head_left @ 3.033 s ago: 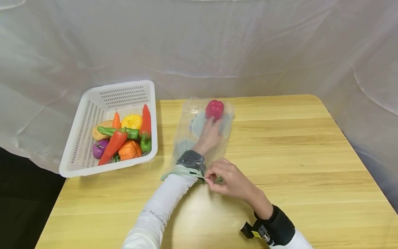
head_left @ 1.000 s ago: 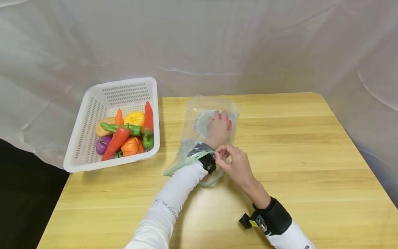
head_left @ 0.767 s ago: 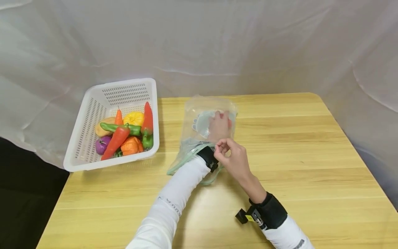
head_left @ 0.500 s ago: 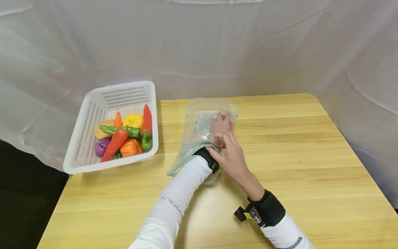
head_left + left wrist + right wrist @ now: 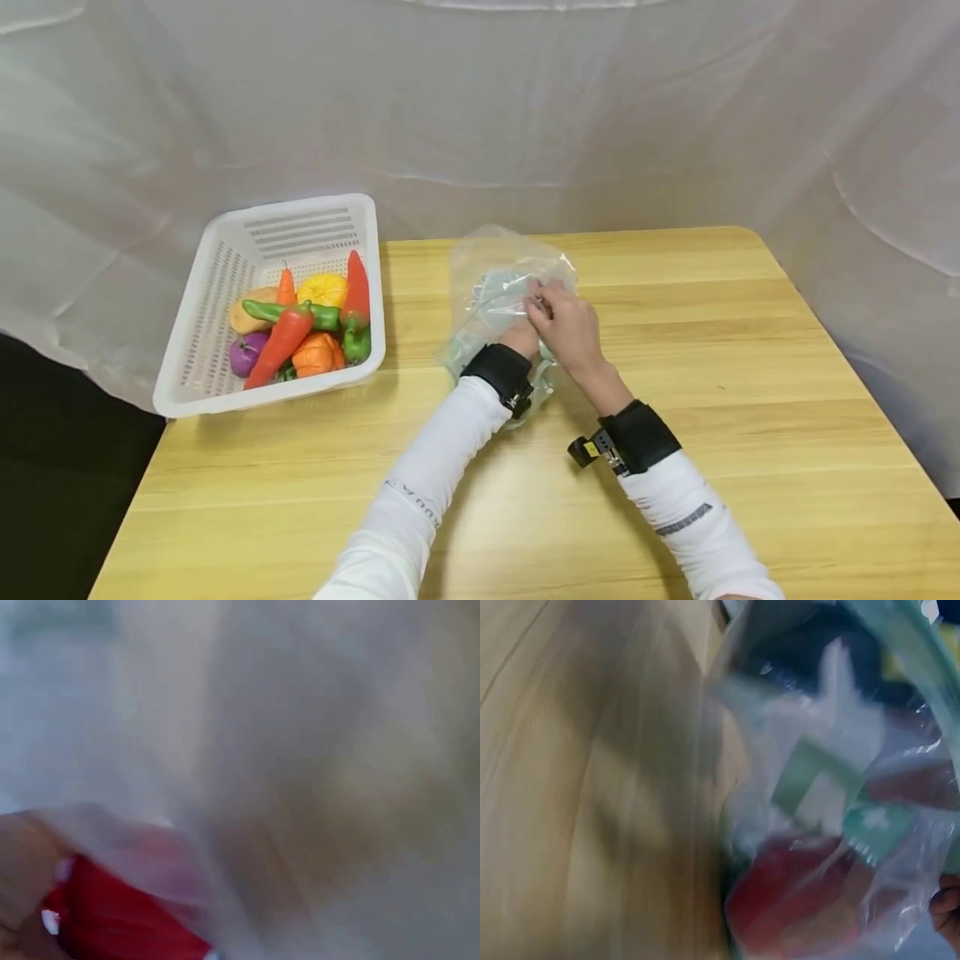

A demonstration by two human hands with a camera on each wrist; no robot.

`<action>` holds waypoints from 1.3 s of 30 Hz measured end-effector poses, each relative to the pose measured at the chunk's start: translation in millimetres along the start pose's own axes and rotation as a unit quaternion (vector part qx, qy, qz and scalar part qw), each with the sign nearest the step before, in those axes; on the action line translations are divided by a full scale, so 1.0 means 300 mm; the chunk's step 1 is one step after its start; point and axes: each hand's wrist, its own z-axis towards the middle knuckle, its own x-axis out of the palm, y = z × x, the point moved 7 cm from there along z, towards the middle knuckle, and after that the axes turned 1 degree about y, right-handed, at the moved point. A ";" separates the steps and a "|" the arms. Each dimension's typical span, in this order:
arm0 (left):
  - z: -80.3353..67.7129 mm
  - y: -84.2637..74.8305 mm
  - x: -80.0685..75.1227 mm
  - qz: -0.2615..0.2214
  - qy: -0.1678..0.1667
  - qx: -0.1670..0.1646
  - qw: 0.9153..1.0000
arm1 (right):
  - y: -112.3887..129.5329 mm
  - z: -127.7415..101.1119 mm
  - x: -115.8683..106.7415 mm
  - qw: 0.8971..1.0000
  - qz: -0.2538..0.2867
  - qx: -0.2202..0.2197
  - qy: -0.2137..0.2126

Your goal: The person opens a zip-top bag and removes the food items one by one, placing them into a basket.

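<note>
A clear plastic zip bag lies crumpled on the wooden table. My left hand is inside it up to the black wrist strap and is mostly hidden. In the left wrist view a red pepper sits right against its fingers, under blurred plastic. My right hand lies over the bag from the right and pinches its plastic on top of the left hand. The right wrist view shows the red pepper inside the bag.
A white perforated basket stands at the table's left edge, holding several toy vegetables. A white sheet hangs behind the table. The table's right edge drops off near the sheet.
My right hand has moved from the bag's mouth at my left wrist up onto the bag's body. The bag has bunched up and pulled back, and my left wrist strap is now outside it.
</note>
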 end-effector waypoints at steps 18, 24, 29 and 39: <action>-0.371 -0.299 -0.836 -0.127 0.422 -0.128 0.889 | 0.020 -0.189 -0.019 0.997 0.025 0.054 0.040; -0.356 -0.303 -0.895 -0.142 0.330 -0.107 0.927 | 0.004 -0.230 0.033 0.993 0.014 0.087 0.077; -0.444 -0.428 -1.086 -0.086 0.355 -0.115 0.924 | -0.065 -0.223 0.042 0.989 0.020 0.118 0.089; -0.586 -0.614 -1.268 -0.038 0.199 0.036 0.979 | -0.182 -0.208 -0.020 0.986 -0.006 0.147 0.080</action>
